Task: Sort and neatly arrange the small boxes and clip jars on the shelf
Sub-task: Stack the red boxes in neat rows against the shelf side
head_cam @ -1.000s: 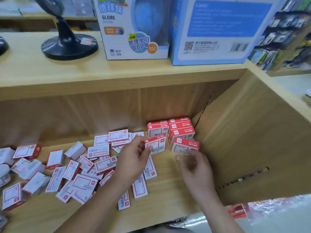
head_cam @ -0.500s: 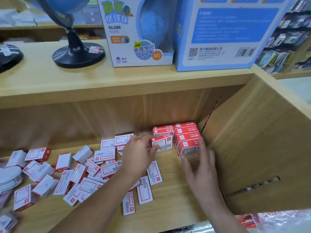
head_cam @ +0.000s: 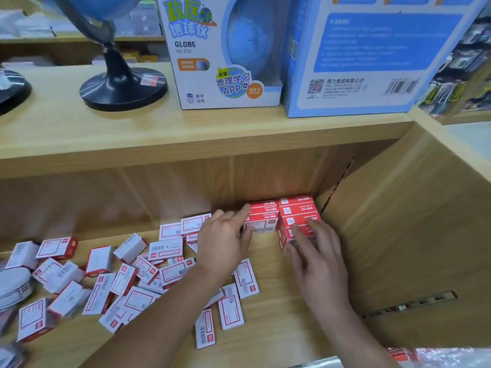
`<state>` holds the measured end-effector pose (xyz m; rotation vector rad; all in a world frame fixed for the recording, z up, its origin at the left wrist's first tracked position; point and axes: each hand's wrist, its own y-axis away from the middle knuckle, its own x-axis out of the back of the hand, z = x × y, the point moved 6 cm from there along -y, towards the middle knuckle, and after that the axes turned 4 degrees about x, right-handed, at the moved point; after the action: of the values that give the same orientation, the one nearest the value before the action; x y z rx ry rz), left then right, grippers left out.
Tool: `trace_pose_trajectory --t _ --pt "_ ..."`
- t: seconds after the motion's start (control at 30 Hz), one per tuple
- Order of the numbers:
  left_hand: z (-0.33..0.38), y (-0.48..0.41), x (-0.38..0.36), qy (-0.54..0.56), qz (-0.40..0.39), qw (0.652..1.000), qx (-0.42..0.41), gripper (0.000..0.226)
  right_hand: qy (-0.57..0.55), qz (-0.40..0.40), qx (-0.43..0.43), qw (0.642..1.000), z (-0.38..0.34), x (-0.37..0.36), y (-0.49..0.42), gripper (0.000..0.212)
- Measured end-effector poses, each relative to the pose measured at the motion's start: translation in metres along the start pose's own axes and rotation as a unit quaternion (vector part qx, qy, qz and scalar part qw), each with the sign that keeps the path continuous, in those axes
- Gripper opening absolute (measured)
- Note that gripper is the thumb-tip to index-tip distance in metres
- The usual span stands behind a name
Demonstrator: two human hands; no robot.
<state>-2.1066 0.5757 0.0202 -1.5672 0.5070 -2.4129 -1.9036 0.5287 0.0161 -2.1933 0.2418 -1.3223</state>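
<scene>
Left hand [head_cam: 225,245], fingers straight, presses the left side of the stack [head_cam: 295,208] of red boxes, index tip on its top. Right hand [head_cam: 318,261] lies flat-fingered against the stack's front right. The stack sits in the shelf's [head_cam: 279,328] back right corner. Loose boxes [head_cam: 164,248] lie scattered to its left.

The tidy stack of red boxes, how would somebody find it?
Look in the lower shelf, below the blue carton, at its back right corner. The stack of red boxes stands there, touched by left hand and right hand. Unlike the loose boxes scattered leftward, these sit packed together, red sides up.
</scene>
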Motion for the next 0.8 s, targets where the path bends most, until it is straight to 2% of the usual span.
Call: trace_pose_trajectory --t 0.17,0.5,0.7,0.8 --pt "-0.004 0.002 -0.006 -0.016 0.015 0.999 -0.028 0.044 0.020 -0.029 -0.005 0.999 0.000 -0.004 0.003 0.041" --pt "0.001 0.002 -0.009 -0.041 0.034 0.998 -0.042 0.040 0.014 -0.022 0.004 1.000 -0.011 0.003 -0.015 0.041" --pt "-0.004 0.001 0.000 0.030 0.014 0.999 -0.003 0.044 0.084 -0.103 0.044 0.990 -0.022 -0.018 -0.038 0.048" --pt "-0.018 0.010 0.023 0.053 0.027 0.998 0.004 0.028 0.100 -0.137 0.034 0.985 -0.020 -0.023 -0.040 0.052"
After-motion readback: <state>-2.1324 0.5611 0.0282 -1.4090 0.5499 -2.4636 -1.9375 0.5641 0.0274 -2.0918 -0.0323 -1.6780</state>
